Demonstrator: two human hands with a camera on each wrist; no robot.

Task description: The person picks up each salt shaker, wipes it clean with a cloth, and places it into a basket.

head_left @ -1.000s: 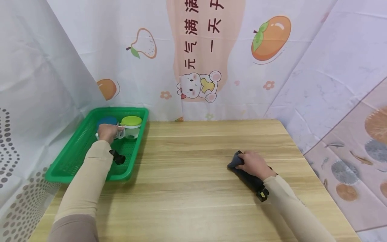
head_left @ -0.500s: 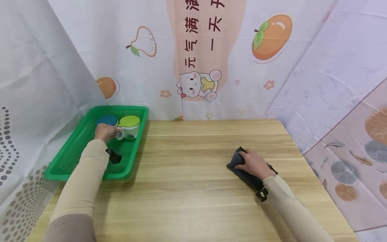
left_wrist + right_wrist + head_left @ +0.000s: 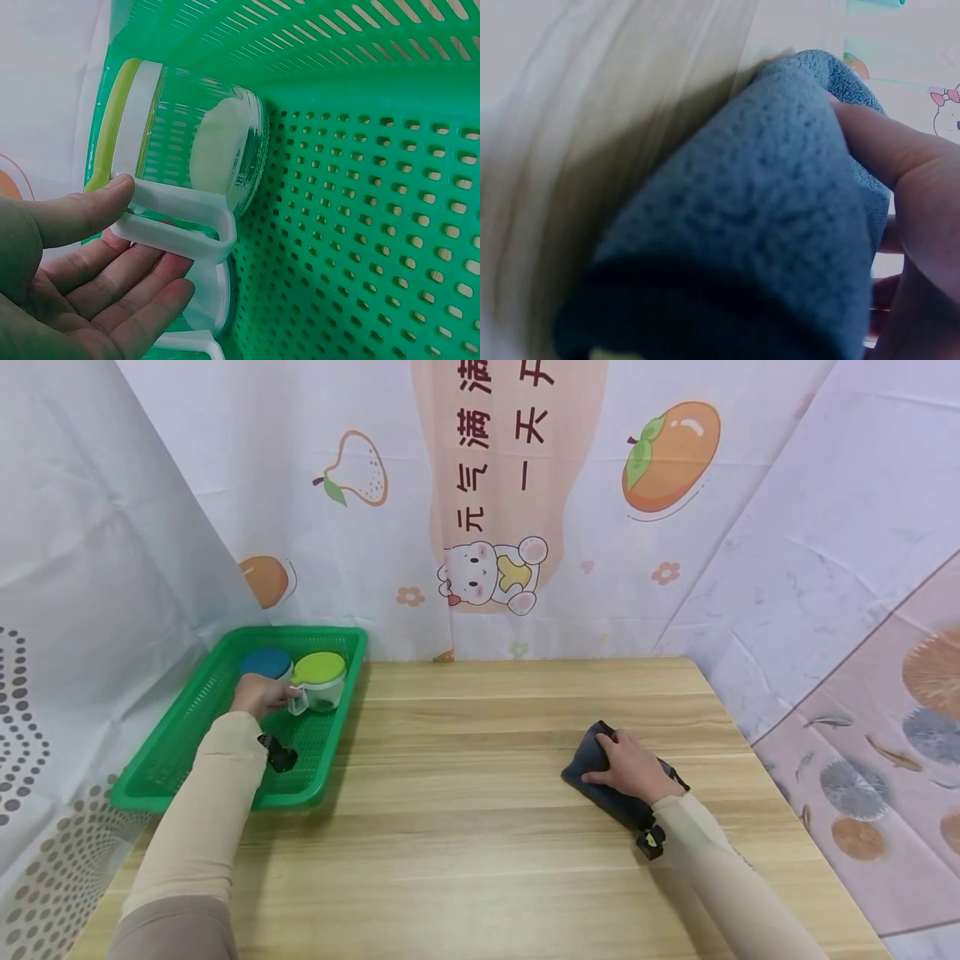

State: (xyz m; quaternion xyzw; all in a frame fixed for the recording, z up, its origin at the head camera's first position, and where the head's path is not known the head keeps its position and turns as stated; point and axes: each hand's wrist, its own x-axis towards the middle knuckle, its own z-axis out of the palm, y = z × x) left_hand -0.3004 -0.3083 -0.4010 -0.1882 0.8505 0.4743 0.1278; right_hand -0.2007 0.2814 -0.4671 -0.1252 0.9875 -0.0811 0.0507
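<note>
A clear seasoning jar [image 3: 202,142] with a yellow-green lid [image 3: 319,667] sits in the green basket [image 3: 327,772] at the left. My left hand [image 3: 258,693] pinches its white handle [image 3: 184,225] between thumb and fingers, the other fingers loosely extended below. A second jar, with a blue lid [image 3: 266,662], stands beside it, partly hidden by that hand. Over the right side of the table my right hand [image 3: 633,766] grips a dark grey-blue cloth [image 3: 588,756], thumb on one side and fingers on the other. The cloth [image 3: 757,187] fills much of the right wrist view.
The wooden table [image 3: 450,827] spans the space between basket and cloth. Printed curtains [image 3: 420,510] hang behind the table and along both sides. The basket's raised wall surrounds the jars.
My left hand has shifted slightly left and toward me, and the green-lidded jar has moved a little the same way. The cloth's upper corner in my right hand stands slightly higher and spreads wider.
</note>
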